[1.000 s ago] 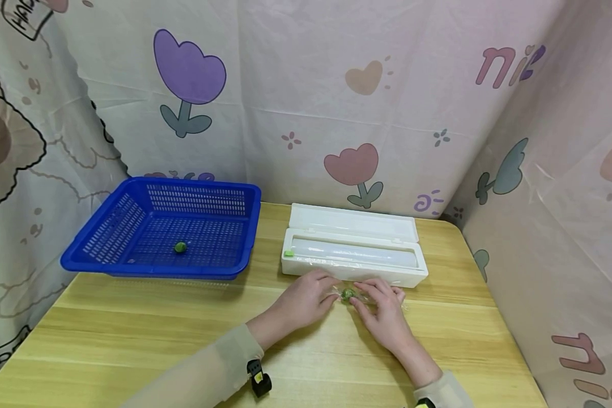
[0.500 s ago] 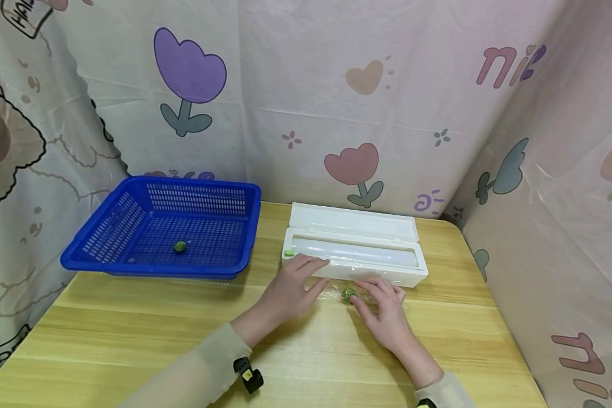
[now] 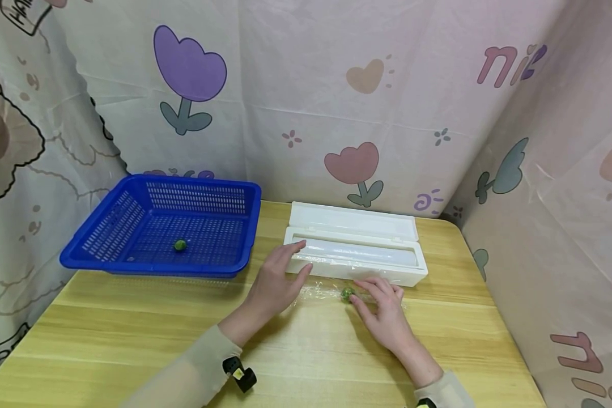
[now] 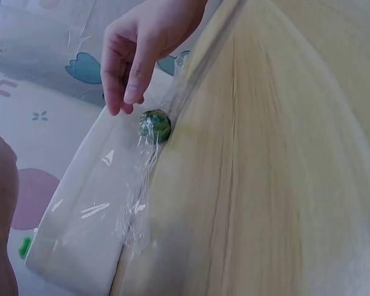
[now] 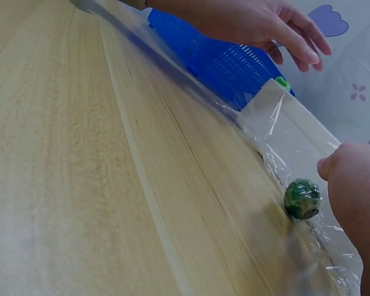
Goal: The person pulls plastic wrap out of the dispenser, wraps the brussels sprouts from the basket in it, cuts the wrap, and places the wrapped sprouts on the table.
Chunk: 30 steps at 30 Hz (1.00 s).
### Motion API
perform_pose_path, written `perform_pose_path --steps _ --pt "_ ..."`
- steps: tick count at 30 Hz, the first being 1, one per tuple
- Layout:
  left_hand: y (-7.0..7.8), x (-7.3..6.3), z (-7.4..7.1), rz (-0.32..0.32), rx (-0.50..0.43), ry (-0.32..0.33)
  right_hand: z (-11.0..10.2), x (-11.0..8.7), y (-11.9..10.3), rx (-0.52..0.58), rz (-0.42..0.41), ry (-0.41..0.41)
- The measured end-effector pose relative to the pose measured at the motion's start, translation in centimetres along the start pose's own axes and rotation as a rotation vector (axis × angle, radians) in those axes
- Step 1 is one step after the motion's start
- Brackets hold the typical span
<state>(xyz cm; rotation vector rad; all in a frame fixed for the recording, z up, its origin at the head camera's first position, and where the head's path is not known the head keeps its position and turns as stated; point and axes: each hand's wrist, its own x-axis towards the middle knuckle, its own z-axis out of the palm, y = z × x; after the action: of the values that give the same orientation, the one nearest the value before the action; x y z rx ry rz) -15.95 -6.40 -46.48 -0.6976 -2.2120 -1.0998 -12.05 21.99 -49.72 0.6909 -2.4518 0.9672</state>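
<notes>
A small green Brussels sprout (image 3: 347, 294) lies in crumpled cling film (image 3: 318, 291) along the front of an open white cling film box (image 3: 357, 272). In the right wrist view the film shines over the sprout (image 5: 302, 199). My right hand (image 3: 385, 314) is just to the right of it, its fingers loosely bent, thumb close beside the sprout. In the left wrist view those fingers hang over the box's front edge, a little apart from the sprout (image 4: 155, 126). My left hand (image 3: 272, 283) is over the box's left end, thumb and fingers spread, holding nothing.
A blue plastic basket (image 3: 158, 268) stands at the left with another green sprout (image 3: 180, 245) in it. The box lid (image 3: 354, 220) is folded back towards the patterned curtain (image 3: 285, 85). Wooden tabletop (image 3: 306, 362) spreads in front.
My left hand has let go of the film left of the sprout and moved left and up to the box's end, its fingers spreading. My right hand stays nearly still.
</notes>
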Motion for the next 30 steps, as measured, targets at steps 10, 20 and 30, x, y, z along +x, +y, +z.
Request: perform_pose_path --steps 10,20,30 --pt "-1.1 -0.1 -0.5 -0.113 -0.011 0.03 0.1 0.0 0.1 -0.005 -0.01 0.008" --pt "-2.3 -0.7 -0.5 -0.273 -0.008 -0.04 0.1 0.0 0.0 0.001 -0.02 0.005" --pt "-3.2 -0.8 -0.2 -0.327 -0.018 -0.071 0.1 -0.1 0.1 0.002 -0.012 -0.001"
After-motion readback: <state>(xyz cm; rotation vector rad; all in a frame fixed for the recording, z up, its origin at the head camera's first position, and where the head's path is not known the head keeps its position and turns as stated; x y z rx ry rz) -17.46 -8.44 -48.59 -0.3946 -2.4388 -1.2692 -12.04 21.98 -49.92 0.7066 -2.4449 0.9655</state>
